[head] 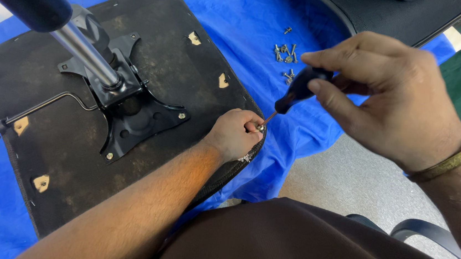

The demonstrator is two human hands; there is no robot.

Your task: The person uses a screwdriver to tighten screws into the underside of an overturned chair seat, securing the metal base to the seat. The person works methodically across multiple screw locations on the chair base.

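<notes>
"What is the right hand (394, 99) holding?"

"A small screwdriver with a black handle (299, 89). The fingers are shut tight around it, and its tip points down at a little silver screw (260, 127)."

"And the left hand (234, 134)?"

"It pinches that screw at the right edge of the upside-down black chair seat (62, 148)."

"Where is the seat?"

"It lies on a blue cloth (245, 20). More silver screws (286, 54) sit far off, on the cloth."

One head-worn camera is looking steeply down and forward, close over the upturned black chair seat (73, 149) lying on the blue cloth (261, 32); no second view.
</notes>
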